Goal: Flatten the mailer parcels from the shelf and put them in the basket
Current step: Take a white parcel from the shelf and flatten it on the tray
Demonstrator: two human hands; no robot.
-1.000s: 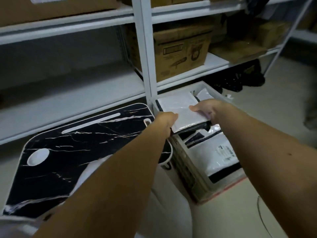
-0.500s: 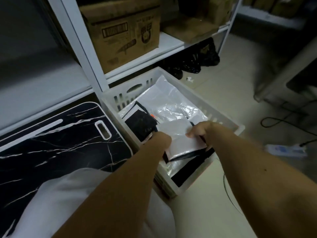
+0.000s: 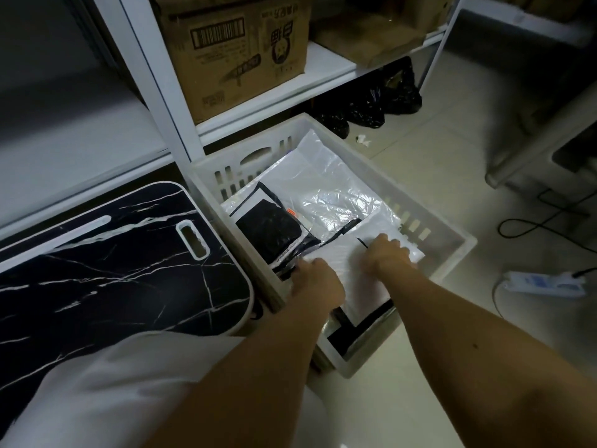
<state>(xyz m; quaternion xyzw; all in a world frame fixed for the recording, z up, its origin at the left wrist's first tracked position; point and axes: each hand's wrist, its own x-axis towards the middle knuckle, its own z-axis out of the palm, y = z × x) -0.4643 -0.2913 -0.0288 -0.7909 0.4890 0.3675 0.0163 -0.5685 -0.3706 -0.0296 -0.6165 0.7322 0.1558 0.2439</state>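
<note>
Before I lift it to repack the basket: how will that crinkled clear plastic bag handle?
The clear plastic bag is creased and sagging over the mailers, so probably floppy and light. Its glossy film looks slippery, so it may slide out of a loose pinch.

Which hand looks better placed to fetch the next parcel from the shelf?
Probably the left hand: it sits at the white slatted plastic basket's near-left edge, closest to the white metal shelf. The right hand reaches deeper, over the white plastic mailer parcel.

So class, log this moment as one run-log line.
stage: placing | left hand: on white mailer | right hand: on it | mailer: inside basket
</note>
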